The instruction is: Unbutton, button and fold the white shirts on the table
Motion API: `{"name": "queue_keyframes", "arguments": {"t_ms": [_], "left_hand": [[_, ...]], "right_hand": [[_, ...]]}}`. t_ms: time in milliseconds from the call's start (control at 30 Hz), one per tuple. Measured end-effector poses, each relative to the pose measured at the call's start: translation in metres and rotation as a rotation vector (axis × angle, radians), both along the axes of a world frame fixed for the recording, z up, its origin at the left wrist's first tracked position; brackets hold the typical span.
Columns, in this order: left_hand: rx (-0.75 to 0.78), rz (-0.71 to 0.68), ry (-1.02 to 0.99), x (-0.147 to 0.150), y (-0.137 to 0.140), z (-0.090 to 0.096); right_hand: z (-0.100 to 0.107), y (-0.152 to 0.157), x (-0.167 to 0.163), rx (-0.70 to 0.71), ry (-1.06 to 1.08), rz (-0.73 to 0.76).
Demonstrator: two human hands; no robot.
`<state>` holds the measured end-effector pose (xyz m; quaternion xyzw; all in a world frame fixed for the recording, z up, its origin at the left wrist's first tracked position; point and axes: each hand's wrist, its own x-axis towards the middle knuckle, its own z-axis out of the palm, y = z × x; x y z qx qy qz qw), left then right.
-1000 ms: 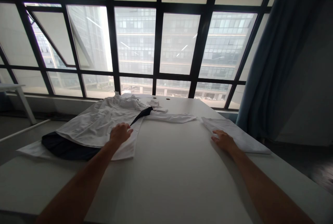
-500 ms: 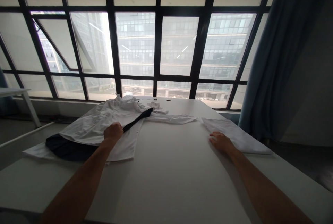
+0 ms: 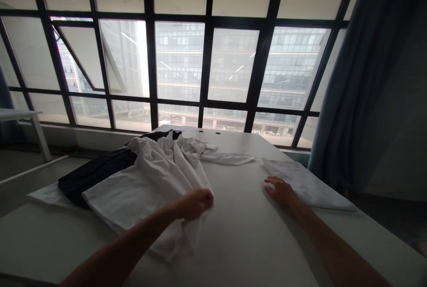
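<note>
My left hand (image 3: pixel 196 203) is closed on the edge of a white shirt (image 3: pixel 147 178), blurred by motion. The shirt's cloth drapes from the pile at the back down toward the near side of the table, partly behind my forearm. Beneath and left of it lies a dark navy garment (image 3: pixel 96 171), with more white cloth (image 3: pixel 46 196) under that. My right hand (image 3: pixel 280 189) rests with fingers apart on the tabletop, at the left edge of a flat, folded white garment (image 3: pixel 310 184).
A white sleeve-like strip of cloth (image 3: pixel 228 158) stretches across the far part of the white table (image 3: pixel 240 233). Behind stands a wall of dark-framed windows (image 3: pixel 180 62), with a blue curtain (image 3: pixel 336 113) at the right. Another white table (image 3: pixel 20 114) is at the far left.
My left hand has moved right and nearer, pulling the white shirt along and uncovering more of the navy garment. My right hand stays in nearly the same place. The view has tilted slightly.
</note>
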<state>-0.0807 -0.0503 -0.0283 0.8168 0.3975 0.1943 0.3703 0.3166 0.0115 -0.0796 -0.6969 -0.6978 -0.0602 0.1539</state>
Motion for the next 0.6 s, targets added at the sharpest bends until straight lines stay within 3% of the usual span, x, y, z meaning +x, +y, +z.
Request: {"name": "queue_keyframes", "arguments": {"t_ms": [100,133,200,300,467,600], "left_hand": [[-0.172,-0.478,0.069,0.007,-0.031,0.006],[-0.208,-0.575,0.076,0.007,-0.036,0.006],[-0.253,-0.615,0.063,0.005,-0.036,0.006],[-0.219,-0.447,0.029,-0.004,-0.017,0.005],[0.349,-0.011,0.182,-0.029,0.019,0.007],[0.448,0.155,0.294,-0.055,0.037,0.005]], "right_hand": [[0.001,-0.004,-0.029,0.018,0.064,0.120],[0.001,-0.007,-0.042,0.009,0.074,0.161],[0.001,-0.011,-0.071,-0.025,0.075,0.237],[0.004,-0.008,-0.116,-0.076,0.066,0.328],[0.019,0.040,-0.182,-0.047,0.123,0.356],[0.032,0.090,-0.224,-0.011,0.184,0.233]]}}
